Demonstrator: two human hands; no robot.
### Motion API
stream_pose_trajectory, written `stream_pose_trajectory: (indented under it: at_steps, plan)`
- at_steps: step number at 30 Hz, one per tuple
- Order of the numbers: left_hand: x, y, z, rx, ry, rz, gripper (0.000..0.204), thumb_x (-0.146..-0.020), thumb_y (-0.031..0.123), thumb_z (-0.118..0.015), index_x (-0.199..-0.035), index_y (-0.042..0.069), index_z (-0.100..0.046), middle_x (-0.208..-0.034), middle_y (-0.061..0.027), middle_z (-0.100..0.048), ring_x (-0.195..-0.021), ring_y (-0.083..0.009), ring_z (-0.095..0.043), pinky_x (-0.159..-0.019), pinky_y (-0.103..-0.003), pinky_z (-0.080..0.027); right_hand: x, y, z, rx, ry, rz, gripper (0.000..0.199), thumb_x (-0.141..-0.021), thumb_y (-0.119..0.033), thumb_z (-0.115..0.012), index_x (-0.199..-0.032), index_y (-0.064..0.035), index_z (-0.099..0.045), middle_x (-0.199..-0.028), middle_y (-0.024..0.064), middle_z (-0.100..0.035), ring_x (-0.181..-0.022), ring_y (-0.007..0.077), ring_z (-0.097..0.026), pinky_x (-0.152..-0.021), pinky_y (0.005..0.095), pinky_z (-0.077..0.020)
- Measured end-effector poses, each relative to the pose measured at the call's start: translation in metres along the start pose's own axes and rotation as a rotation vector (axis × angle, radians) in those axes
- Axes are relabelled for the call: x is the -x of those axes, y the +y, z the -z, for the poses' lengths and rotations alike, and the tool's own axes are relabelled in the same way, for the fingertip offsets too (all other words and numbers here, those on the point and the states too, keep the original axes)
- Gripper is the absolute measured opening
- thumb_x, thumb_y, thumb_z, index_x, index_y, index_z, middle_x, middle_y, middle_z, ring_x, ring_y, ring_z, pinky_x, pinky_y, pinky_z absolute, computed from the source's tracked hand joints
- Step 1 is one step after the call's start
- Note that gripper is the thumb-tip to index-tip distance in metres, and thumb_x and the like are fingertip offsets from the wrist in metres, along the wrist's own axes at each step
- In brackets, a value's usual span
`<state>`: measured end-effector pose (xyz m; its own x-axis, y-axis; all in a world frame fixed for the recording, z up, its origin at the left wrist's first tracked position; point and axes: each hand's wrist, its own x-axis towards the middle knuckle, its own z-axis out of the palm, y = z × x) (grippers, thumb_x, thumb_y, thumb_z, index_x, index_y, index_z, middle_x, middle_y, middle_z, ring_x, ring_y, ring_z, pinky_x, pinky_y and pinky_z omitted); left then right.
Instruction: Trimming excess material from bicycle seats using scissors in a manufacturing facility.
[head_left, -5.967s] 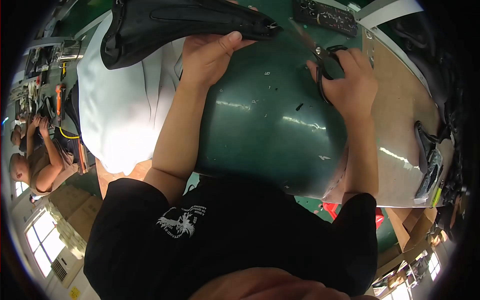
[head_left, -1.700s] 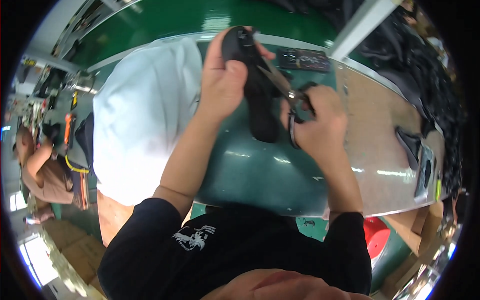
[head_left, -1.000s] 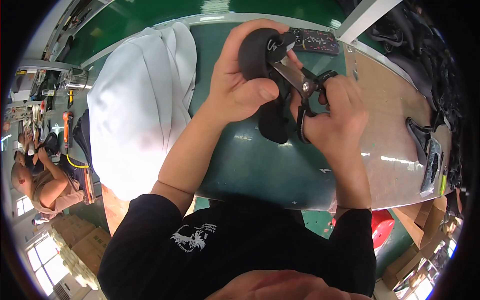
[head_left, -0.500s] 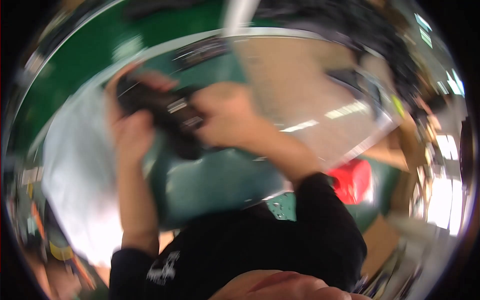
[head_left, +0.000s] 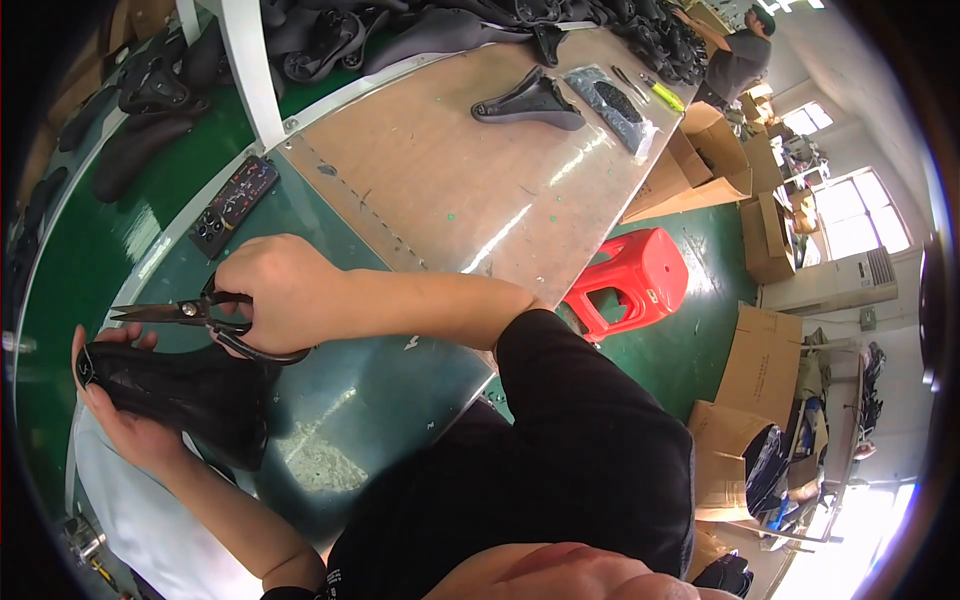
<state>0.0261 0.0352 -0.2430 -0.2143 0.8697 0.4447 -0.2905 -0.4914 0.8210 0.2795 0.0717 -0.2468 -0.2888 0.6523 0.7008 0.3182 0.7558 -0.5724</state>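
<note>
My left hand grips a black bicycle saddle around its narrow nose, with the wide end pointing toward me. A pair of black-handled scissors is in my right hand, with my fingers through the handle loops. The blades are a little apart and point left, just above the saddle's nose. A thin light thread or loop seems to show at the tip of the nose. Both hands are over the dark green tabletop.
A black box with buttons lies beyond my right hand. Another saddle and a bagged black piece rest on the brown board. Saddles pile up behind. A red stool, cartons and another person are to the right.
My view has swung, so the table's right side and the room show more. The earlier frame is blurred. Both hands now appear further left, and the scissors are clearly visible beside the saddle.
</note>
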Motion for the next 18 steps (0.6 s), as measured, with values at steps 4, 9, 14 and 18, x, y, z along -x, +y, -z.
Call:
stream_pose_trajectory:
  at_steps: [4,9,14,18]
  plan:
    - [0.002,0.006,0.004,-0.258,0.088,0.052,0.050,-0.109,0.027,-0.044,-0.149,-0.004,-0.044,-0.130,-0.0212,-0.059,-0.120,-0.0313,-0.061,-0.104,-0.043,-0.051,-0.002,0.001,-0.012,-0.045,-0.075,-0.032,0.031,-0.064,-0.024,-0.087,-0.066,-0.0069,-0.061,-0.064,0.0080,-0.061,-0.062,0.0315,-0.063,-0.059,0.0415,-0.0513]
    - [-0.001,0.014,-0.042,-0.781,0.266,-0.168,0.032,-0.104,0.008,-0.060,-0.135,0.002,-0.061,-0.113,-0.0097,-0.071,-0.102,-0.0142,-0.067,-0.093,-0.028,-0.052,-0.004,-0.005,-0.002,0.024,-0.160,-0.026,0.034,-0.073,-0.023,-0.087,-0.072,-0.0052,-0.058,-0.064,0.0108,-0.054,-0.060,0.0314,-0.060,-0.057,0.0420,-0.0488]
    - [0.001,-0.004,-0.023,-0.460,0.222,-0.439,0.023,-0.108,0.005,-0.049,-0.129,-0.004,-0.053,-0.121,-0.0231,-0.068,-0.104,-0.0271,-0.071,-0.097,-0.038,-0.057,-0.007,-0.031,0.003,-0.066,-0.254,-0.040,0.030,-0.070,-0.012,-0.087,-0.071,-0.0047,-0.057,-0.062,0.0067,-0.050,-0.057,0.0270,-0.055,-0.054,0.0363,-0.0460]
    - [-0.001,-0.004,-0.013,-0.598,0.186,-0.554,0.022,-0.109,0.005,-0.047,-0.128,-0.005,-0.054,-0.122,-0.0244,-0.068,-0.105,-0.0261,-0.070,-0.096,-0.037,-0.057,0.004,-0.031,0.000,-0.249,-0.376,-0.287,0.027,-0.081,-0.010,-0.086,-0.075,-0.0012,-0.061,-0.065,0.0033,-0.055,-0.057,0.0090,-0.048,-0.052,0.0269,-0.0382]
